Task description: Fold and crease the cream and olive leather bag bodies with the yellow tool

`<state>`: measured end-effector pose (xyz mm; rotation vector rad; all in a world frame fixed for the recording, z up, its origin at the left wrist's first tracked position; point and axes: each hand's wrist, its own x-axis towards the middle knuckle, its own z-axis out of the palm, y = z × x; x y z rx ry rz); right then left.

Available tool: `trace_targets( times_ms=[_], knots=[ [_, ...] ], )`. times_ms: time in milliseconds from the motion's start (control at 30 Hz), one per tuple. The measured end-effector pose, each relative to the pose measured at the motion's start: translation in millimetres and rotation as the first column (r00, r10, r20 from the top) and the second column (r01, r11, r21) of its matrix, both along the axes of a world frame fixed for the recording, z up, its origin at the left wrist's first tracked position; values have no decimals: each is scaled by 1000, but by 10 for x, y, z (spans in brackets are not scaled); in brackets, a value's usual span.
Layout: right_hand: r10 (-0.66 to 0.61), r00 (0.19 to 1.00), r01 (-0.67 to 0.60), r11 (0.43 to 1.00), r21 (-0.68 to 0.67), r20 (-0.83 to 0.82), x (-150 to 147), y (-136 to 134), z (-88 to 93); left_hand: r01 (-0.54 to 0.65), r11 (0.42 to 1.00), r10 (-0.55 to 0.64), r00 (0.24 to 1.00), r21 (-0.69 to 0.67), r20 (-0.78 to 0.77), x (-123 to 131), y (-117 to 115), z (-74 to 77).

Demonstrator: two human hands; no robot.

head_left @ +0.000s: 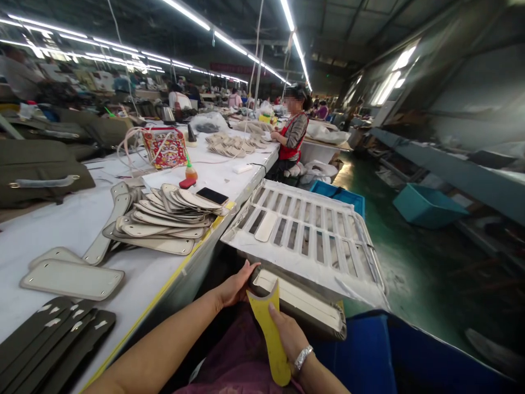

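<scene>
In the head view my right hand (290,334) is closed around a flat yellow tool (266,328) with a wide, curved-in end, something like a scraper. The tool's wide end rests against the near left corner of a long dark-covered piece (303,298) with a white inside face. My left hand (237,285) grips that piece at its left end, thumb at the top edge, other fingers partly hidden. The piece lies tilted above my lap, just in front of a white slatted rack (287,219). One loose pale strip (266,226) lies on the rack.
The white table (143,306) at left carries a pile of pale panels (164,219), dark strips (53,345), a phone (212,195), a small glue bottle (190,171) and a patterned bag (164,146). A co-worker (293,131) stands farther along. Blue bins (340,197) sit on the floor.
</scene>
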<state>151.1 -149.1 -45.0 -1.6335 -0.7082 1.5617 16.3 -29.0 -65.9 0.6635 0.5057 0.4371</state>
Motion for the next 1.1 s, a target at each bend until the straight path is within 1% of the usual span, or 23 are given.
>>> trace_targets(
  times_ms=[67, 167, 267, 367, 467, 667, 833, 967, 1067, 1100],
  knots=[
    [-62, 988, 59, 998, -27, -141, -83, 71, 1, -32, 999, 32, 999, -9, 34, 9, 14, -20],
    [-100, 955, 76, 992, -96, -278, -181, 157, -4, -24, 998, 29, 994, -49, 102, -5, 57, -55],
    [-61, 926, 16, 992, -124, -372, -235, 210, -11, 15, 996, 1, 985, -90, 170, -26, 113, -95],
    [-11, 892, -28, 997, -78, -451, -281, 250, -45, 23, 994, -2, 980, -105, 198, -15, 145, -127],
    [-30, 887, 9, 999, -48, -461, -343, 288, -111, -29, 999, 36, 987, -44, 155, 40, 153, -141],
    [-120, 895, 89, 992, -93, -430, -412, 334, -166, -124, 983, 129, 991, 137, -34, 178, 215, -135],
    [-158, 907, 131, 987, -97, -391, -391, 337, -219, -124, 956, 166, 976, 268, -140, 247, 249, -60],
    [-166, 904, 148, 986, -77, -394, -356, 333, -279, -104, 923, 201, 952, 371, -233, 289, 239, -22],
    [-149, 906, 150, 988, -29, -397, -314, 324, -299, -92, 899, 229, 932, 427, -281, 316, 232, -24],
    [-122, 917, 129, 992, -7, -379, -299, 320, -303, -90, 894, 236, 928, 439, -289, 326, 232, -24]
  ],
)
